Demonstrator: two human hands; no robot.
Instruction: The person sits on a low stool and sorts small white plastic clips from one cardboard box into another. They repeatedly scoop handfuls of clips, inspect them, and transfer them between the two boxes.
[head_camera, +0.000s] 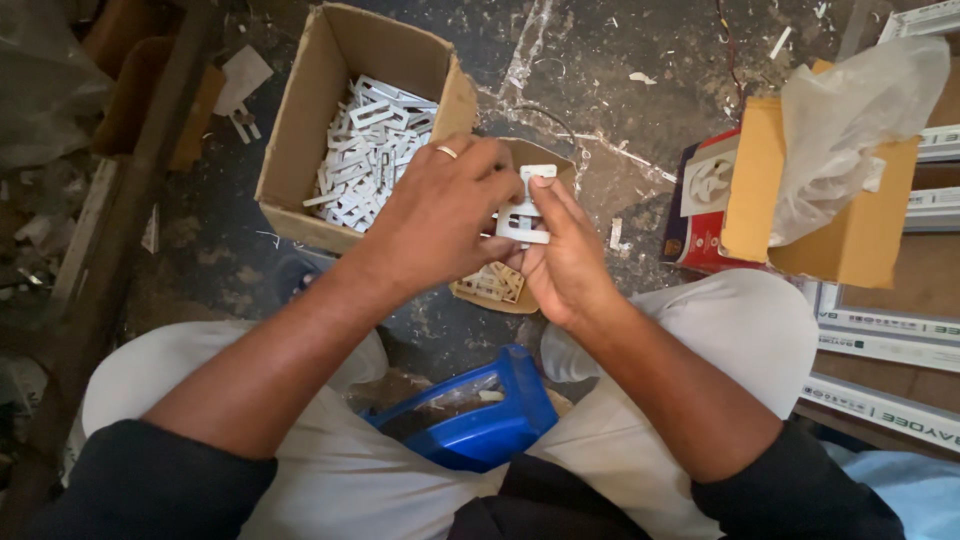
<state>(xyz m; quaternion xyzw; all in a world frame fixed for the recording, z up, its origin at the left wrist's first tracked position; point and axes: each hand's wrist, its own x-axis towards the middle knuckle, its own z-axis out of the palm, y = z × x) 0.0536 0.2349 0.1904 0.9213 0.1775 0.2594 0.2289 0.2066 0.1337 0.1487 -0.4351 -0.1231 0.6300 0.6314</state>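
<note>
cardboard box (300, 130) of white plastic clips sits beyond the left fingers. left hand (435, 215) pinches a white plastic clip (524, 215), right hand (565, 260) grasps it from below. fingertip-only hold: likely slip, dropping it past the blue container (490, 415) onto the littered floor.

I see my left hand (440, 215) and right hand (565, 255) meeting at centre, both pinching a small white plastic bracket (527, 215). At eleven o'clock an open brown cardboard box (300, 130) holds many white plastic pieces (365, 150). A blue plastic container (490, 420) sits at six o'clock between my knees. At two o'clock, a tan box (850, 240) holds a crumpled clear bag (850, 120).
</note>
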